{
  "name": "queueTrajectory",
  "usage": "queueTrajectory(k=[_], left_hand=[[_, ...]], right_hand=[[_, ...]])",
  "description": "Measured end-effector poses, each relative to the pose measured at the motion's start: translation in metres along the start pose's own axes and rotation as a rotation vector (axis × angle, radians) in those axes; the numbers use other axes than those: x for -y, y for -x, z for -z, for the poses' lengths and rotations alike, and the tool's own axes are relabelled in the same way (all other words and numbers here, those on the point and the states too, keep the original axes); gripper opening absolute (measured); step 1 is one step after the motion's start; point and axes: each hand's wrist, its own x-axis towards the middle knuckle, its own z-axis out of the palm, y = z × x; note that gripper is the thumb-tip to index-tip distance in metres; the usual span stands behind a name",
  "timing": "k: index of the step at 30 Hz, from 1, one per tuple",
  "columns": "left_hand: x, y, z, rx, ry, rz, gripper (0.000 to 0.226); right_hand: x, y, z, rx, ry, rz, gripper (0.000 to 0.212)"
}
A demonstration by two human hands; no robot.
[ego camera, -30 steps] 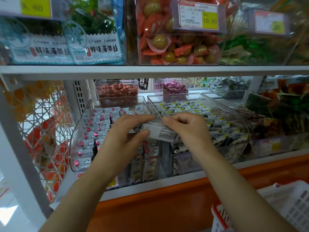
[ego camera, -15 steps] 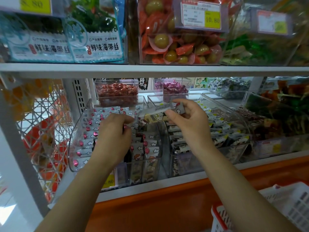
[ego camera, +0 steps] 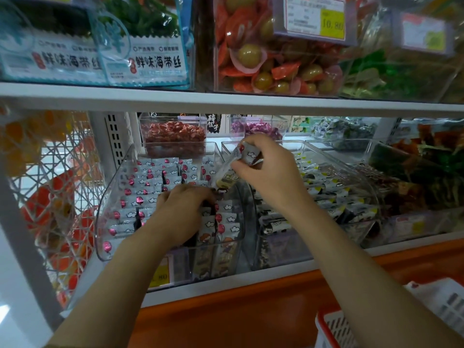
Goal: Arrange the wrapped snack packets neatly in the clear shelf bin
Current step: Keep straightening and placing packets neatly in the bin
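- On the lower white shelf, a clear plastic shelf bin stands left of centre, with its curved front wall toward the near edge.
- White wrapped snack packets printed with pink balloons and clouds lie inside this bin in side-by-side rows running from the far wall to the near wall.
- Left hand: placed inside the bin, right of its middle, knuckles up. The fingers are bent down among the packets at a dark gap between two rows. It cannot be told whether they grip a packet.
- Right hand: raised above the far right corner of the bin. Thumb and fingers pinch a held packet of the same cloud print.
- A wrapper end with a yellow and brown print hangs below that hand, slanting down to the left.
- A second clear bin, just beside on the right, contains black, white and yellow packets.
- A small clear box of red sweets stands at the far side, behind the left bin.
- The upper white shelf carries blue and white seaweed bags and a yellow price tag.
- A white plastic basket with a red rim sits at the near right.
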Motion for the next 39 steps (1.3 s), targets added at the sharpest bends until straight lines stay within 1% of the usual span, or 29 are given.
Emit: queueTrajectory(k=[5, 7, 9, 10, 12, 15, 16, 18, 20, 22, 23, 27, 29, 30, 32, 34, 36, 39], left_hand=[[0.003, 0.001, 0.0, 0.038, 0.073, -0.02, 0.053], [0.003, 0.001, 0.0, 0.038, 0.081, -0.019, 0.051], [0.001, 0.001, 0.002, 0.011, 0.085, -0.009, 0.048], [0.001, 0.0, 0.003, -0.008, 0.086, -0.003, 0.046], [0.002, 0.0, 0.006, -0.05, 0.103, 0.006, 0.045], [0.007, 0.001, 0.011, -0.091, 0.139, 0.036, 0.049], [0.009, 0.002, 0.012, -0.102, 0.152, 0.047, 0.049], [0.01, 0.004, 0.013, -0.122, 0.185, 0.07, 0.045], [0.01, 0.006, 0.015, -0.139, 0.218, 0.085, 0.041], [0.01, 0.007, 0.016, -0.147, 0.225, 0.088, 0.04], [0.01, 0.007, 0.016, -0.149, 0.221, 0.085, 0.04], [0.011, 0.009, 0.02, -0.156, 0.212, 0.074, 0.04], [0.011, 0.011, 0.021, -0.167, 0.218, 0.074, 0.041], [0.011, 0.012, 0.022, -0.175, 0.223, 0.074, 0.041], [0.012, 0.013, 0.024, -0.192, 0.238, 0.071, 0.04], [0.012, 0.014, 0.025, -0.221, 0.263, 0.083, 0.038], [0.012, 0.015, 0.026, -0.266, 0.301, 0.104, 0.036], [0.01, 0.017, 0.026, -0.319, 0.374, 0.118, 0.035]], right_hand=[[-0.005, -0.019, -0.016, 0.259, 0.195, 0.058, 0.036], [-0.007, -0.024, -0.023, 0.395, 0.332, 0.071, 0.038], [-0.008, -0.028, -0.028, 0.523, 0.569, 0.123, 0.036], [-0.008, -0.03, -0.029, 0.581, 0.662, 0.145, 0.031], [-0.005, -0.035, -0.029, 0.704, 0.756, 0.161, 0.021], [0.002, -0.045, -0.029, 0.879, 0.864, 0.162, 0.025], [0.005, -0.049, -0.03, 0.905, 0.88, 0.164, 0.025], [0.008, -0.058, -0.031, 0.875, 0.84, 0.175, 0.02], [0.009, -0.067, -0.034, 0.753, 0.746, 0.172, 0.02], [0.009, -0.073, -0.04, 0.667, 0.728, 0.197, 0.021], [0.007, -0.074, -0.045, 0.669, 0.757, 0.209, 0.021], [0.003, -0.069, -0.06, 0.774, 0.917, 0.226, 0.009], [0.001, -0.067, -0.062, 0.761, 0.928, 0.22, 0.027], [0.0, -0.066, -0.062, 0.728, 0.914, 0.219, 0.028], [0.0, -0.067, -0.059, 0.633, 0.881, 0.236, 0.016], [0.001, -0.065, -0.051, 0.529, 0.798, 0.231, 0.003], [0.003, -0.059, -0.04, 0.417, 0.707, 0.198, 0.007], [0.005, -0.037, -0.023, 0.159, 0.552, 0.207, 0.004]])
